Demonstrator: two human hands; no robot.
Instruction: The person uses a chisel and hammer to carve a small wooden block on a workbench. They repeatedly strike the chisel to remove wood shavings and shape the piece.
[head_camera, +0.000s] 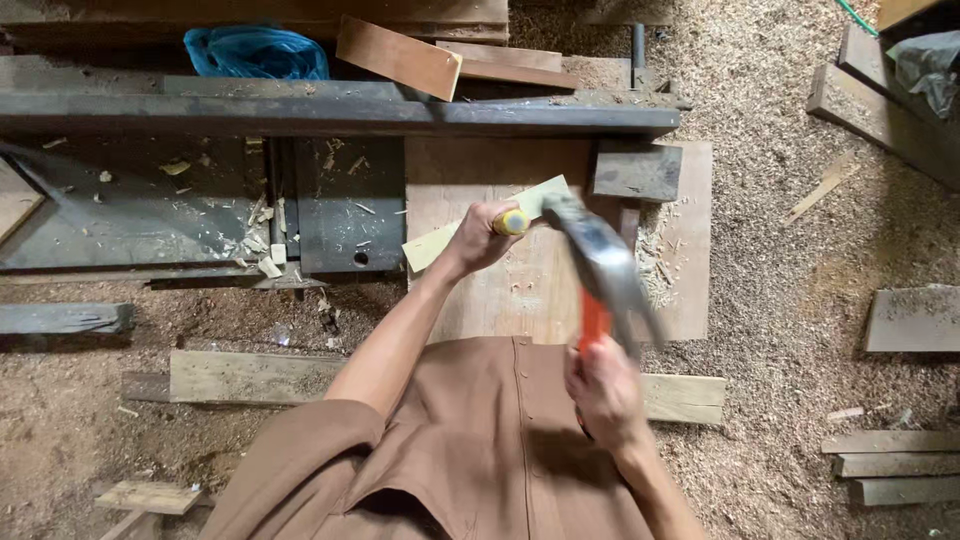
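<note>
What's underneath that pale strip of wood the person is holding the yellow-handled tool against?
Under the pale wood strip lies a broad brown board, with sawdust along its right side. The left hand and the blurred hammer cover the tool's tip and part of the strip.

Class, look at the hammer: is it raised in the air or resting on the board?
Raised. The right hand grips the hammer, its blurred head above the chisel's yellow handle in the left hand.
</note>
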